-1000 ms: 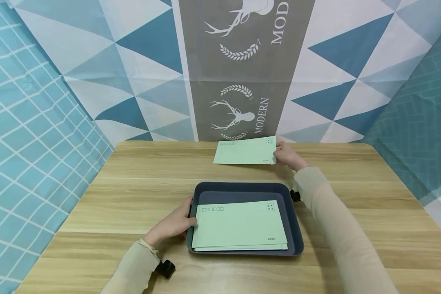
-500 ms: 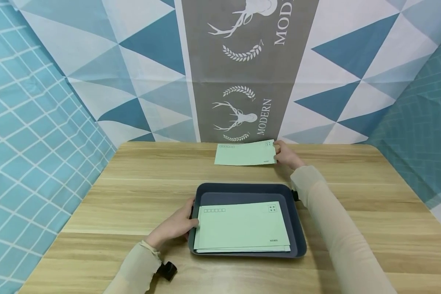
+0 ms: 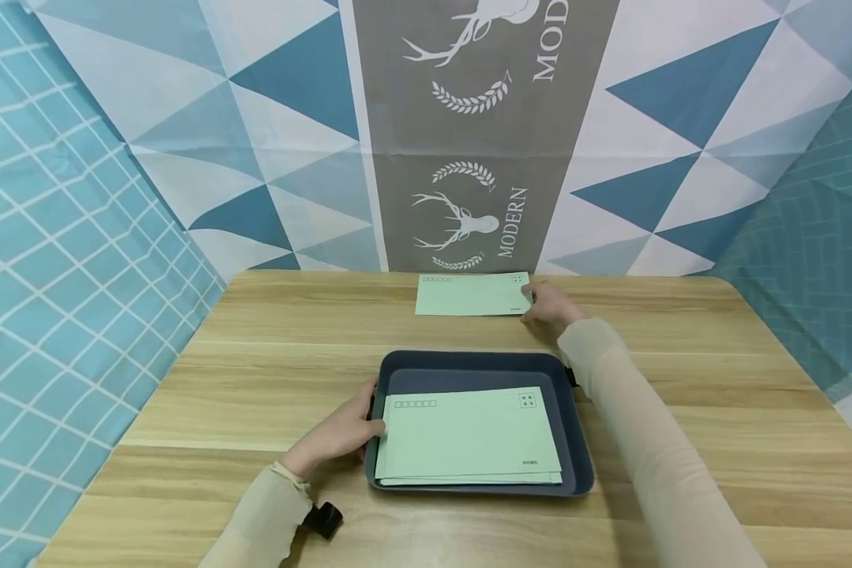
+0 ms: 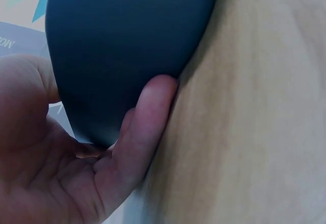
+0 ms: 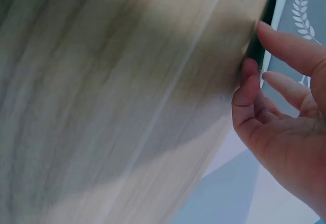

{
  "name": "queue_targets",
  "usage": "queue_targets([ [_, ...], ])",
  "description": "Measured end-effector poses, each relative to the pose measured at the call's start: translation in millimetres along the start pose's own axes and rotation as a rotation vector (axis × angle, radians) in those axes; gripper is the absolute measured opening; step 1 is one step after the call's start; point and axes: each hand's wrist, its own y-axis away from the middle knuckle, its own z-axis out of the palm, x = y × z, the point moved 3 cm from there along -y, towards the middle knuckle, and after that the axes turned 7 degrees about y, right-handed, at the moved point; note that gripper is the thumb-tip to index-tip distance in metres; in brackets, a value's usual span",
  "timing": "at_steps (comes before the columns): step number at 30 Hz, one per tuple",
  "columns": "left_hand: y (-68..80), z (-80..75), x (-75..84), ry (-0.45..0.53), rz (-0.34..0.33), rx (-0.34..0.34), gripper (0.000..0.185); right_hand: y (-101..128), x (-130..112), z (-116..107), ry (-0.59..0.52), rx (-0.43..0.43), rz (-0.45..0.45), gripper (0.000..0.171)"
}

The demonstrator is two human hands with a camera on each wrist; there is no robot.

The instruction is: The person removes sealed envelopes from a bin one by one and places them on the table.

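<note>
A dark blue tray (image 3: pixel 468 361) sits mid-table and holds a stack of pale green envelopes (image 3: pixel 468 434). My left hand (image 3: pixel 344 434) grips the tray's left rim. In the left wrist view the left hand (image 4: pixel 102 158) has its thumb and fingers curled round the tray's dark edge (image 4: pixel 127 40). One more green envelope (image 3: pixel 468 294) lies flat near the table's far edge. My right hand (image 3: pixel 548 304) rests at that envelope's right end with its fingertips at the edge. In the right wrist view the right hand (image 5: pixel 285 122) has relaxed fingers and holds nothing.
The wooden table (image 3: pixel 270 355) ends at a patterned cloth backdrop (image 3: pixel 468 158) just behind the far envelope. Blue grid cloth hangs at the left and teal cloth at the right. A small black wrist-camera mount (image 3: pixel 323 519) shows by my left sleeve.
The far envelope has gone from slightly raised in my right hand to lying flat on the table. My right hand has loosened off its right end. The left hand has not moved.
</note>
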Motion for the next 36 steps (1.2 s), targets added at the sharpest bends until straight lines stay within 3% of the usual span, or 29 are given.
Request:
queue_targets([
  [8, -1.9, 1.6, -1.4, 0.008, 0.002, -0.007, 0.078, 0, 1, 1, 0.094, 0.016, 0.016, 0.061],
  [15, -3.5, 2.7, -4.6, 0.001, -0.004, 0.007, 0.076, 3, 3, 3, 0.076, -0.010, 0.041, 0.054],
  [26, -1.0, 0.7, 3.3, 0.007, 0.001, -0.003, 0.077, 10, 1, 1, 0.039, -0.074, -0.004, 0.062],
  [36, -0.5, -0.8, 0.0, -0.015, -0.014, 0.013, 0.077, 21, -10, -8, -0.022, -0.107, -0.017, 0.069],
])
